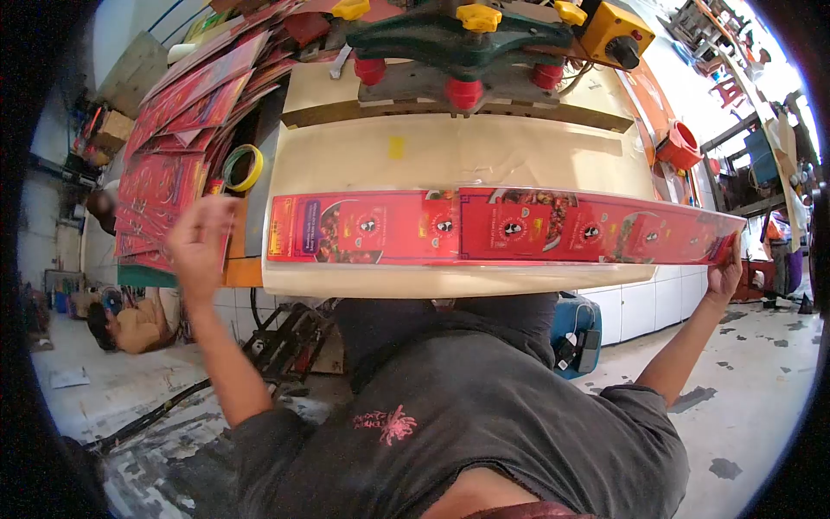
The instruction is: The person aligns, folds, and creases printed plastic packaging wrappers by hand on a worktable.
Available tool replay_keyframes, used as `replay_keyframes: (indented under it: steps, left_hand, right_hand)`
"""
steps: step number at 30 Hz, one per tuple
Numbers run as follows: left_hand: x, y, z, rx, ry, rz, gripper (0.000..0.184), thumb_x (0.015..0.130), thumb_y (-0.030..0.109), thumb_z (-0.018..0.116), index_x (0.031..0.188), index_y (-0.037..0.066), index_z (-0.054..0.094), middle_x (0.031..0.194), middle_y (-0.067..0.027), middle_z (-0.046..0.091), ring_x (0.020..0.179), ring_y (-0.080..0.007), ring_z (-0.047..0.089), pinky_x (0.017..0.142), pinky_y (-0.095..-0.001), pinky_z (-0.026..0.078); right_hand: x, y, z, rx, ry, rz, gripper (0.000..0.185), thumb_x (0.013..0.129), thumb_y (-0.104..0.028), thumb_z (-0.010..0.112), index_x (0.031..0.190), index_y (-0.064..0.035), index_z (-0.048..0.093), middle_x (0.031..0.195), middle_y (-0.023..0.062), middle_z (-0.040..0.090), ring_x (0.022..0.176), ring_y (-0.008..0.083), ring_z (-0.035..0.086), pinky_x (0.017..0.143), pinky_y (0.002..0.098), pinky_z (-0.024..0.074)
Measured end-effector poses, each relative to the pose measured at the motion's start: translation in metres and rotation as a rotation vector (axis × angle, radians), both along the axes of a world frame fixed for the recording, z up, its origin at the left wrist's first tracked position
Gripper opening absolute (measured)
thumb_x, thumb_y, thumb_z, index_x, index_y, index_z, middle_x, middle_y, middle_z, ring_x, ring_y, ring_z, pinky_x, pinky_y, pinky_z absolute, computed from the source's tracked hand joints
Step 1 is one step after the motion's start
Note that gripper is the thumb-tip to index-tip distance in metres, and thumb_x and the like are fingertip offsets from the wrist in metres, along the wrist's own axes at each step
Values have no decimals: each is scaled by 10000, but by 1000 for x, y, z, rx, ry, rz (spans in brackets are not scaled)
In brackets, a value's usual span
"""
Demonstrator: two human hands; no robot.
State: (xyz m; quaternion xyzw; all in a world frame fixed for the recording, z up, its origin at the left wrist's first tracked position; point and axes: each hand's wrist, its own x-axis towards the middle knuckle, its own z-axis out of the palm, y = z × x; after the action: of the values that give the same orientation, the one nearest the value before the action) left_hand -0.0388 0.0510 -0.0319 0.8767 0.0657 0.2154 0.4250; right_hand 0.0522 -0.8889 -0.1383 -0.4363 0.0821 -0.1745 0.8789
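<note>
A long strip of red printed packaging sheets (393,233), with pictures of food bowls and round logos, lies across the cream board of the machine. A seam near its middle divides it, and its right part sticks out past the board. My right hand (724,275) has its fingers closed on that right end. My left hand (198,242) is raised at the left, apart from the strip, with fingers stretched out and nothing seen in them. It is close to a pile of red printed sheets (160,203) and a yellow roll of tape (256,169).
A dark green press head (415,39) with yellow knobs spans the board's back. A yellow control box (616,35) with a black knob is at upper right. A red tape dispenser (679,145) stands at right. A person (134,324) is low down at far left.
</note>
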Motion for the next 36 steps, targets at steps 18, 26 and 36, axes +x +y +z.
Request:
replay_keyframes:
  steps: [18,26,36]
  left_hand:
    - [84,-209,-39,-396,348,-683,263,1017,238,653,975,-17,698,910,-39,706,886,-96,653,789,-251,515]
    - [70,-214,-46,-1228,-111,-485,163,1063,159,530,958,41,573,1016,-135,714,1016,-270,685,974,-411,517]
    - [39,-91,-44,-1533,-666,-303,158,1019,160,586,880,88,559,780,-8,519,772,-157,510,905,-402,493]
  right_hand:
    - [-3,35,2,-48,-188,131,373,1047,-139,552,1405,-36,574,1379,97,634,1249,239,613,1105,401,469]
    - [-7,81,10,-117,-206,186,392,1041,-143,563,1417,-32,559,1413,96,607,1275,239,591,1109,416,457]
    - [-33,51,-9,-27,-269,360,405,1056,-154,538,1450,-60,537,1383,90,627,1215,206,619,1074,399,477]
